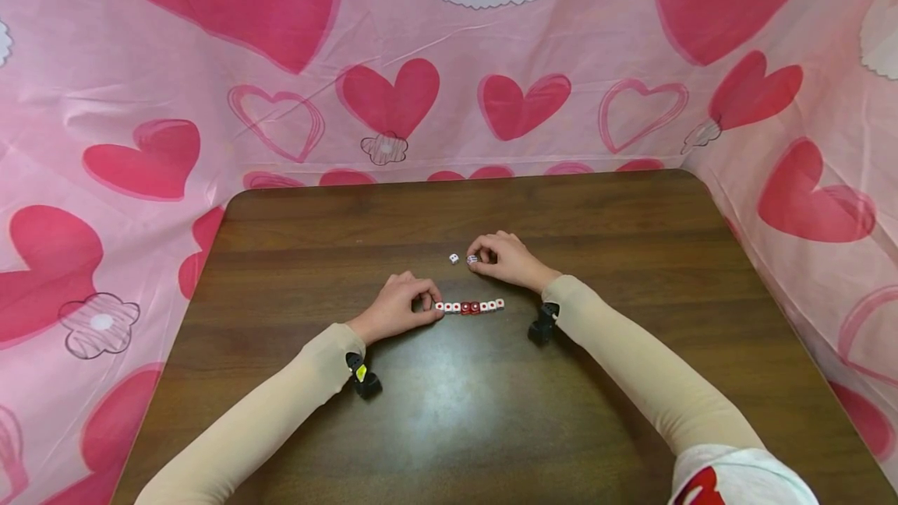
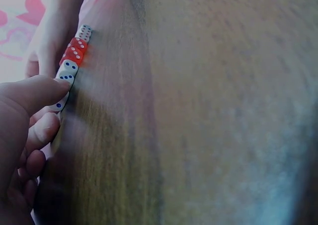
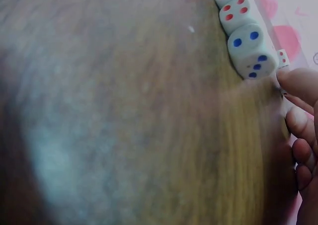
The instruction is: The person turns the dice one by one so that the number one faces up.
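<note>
A row of small dice runs across the table, with white dice at both ends and two red dice in the middle. My left hand pinches the white die at the left end between thumb and forefinger, its other fingers curled beneath. Beyond the row, my right hand pinches another white die by its fingertips. A loose white die sits just left of that one. In the right wrist view the row's right-end die shows blue pips, and the right fingers partly leave the frame.
The brown wooden table has rounded far corners. A pink cloth printed with hearts hangs behind it and at both sides. Small black cameras are worn at both wrists, below beige sleeves.
</note>
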A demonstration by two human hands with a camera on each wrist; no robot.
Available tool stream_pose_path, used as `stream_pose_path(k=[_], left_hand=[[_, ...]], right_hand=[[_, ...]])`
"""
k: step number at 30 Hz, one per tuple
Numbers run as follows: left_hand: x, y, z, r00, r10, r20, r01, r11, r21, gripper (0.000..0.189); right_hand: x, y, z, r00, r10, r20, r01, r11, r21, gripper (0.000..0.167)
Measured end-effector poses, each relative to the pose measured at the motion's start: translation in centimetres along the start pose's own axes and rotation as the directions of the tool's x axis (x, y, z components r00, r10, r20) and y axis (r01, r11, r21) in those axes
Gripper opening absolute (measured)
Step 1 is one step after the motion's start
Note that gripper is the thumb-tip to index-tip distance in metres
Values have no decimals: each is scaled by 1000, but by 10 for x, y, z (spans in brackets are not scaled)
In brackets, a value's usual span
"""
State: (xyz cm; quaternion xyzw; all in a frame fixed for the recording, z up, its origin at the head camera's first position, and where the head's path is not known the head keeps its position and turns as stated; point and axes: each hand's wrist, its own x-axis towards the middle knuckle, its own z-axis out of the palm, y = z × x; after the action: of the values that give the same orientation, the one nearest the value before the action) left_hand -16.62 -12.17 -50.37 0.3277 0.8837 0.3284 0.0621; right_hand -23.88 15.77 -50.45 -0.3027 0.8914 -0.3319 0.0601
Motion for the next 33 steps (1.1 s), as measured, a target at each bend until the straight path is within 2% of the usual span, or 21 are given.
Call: stream_pose_path(k=[8,19,33], left_hand=[[1,-1,0,1000,-14,8,14,1000,-12,15],[0,-3,1,1000,-17,13,17,1000,-11,15],[-2,-3,2,1000,-6,-12,5,1000,-13,16]], right_hand=[[0,-1,0,999,-18,-35,19,1000,14,11],[1,2,1,1000,-12,-2,12,1000,-4,18],[-1,2,3,1000,-21,-23,21,1000,7,16]])
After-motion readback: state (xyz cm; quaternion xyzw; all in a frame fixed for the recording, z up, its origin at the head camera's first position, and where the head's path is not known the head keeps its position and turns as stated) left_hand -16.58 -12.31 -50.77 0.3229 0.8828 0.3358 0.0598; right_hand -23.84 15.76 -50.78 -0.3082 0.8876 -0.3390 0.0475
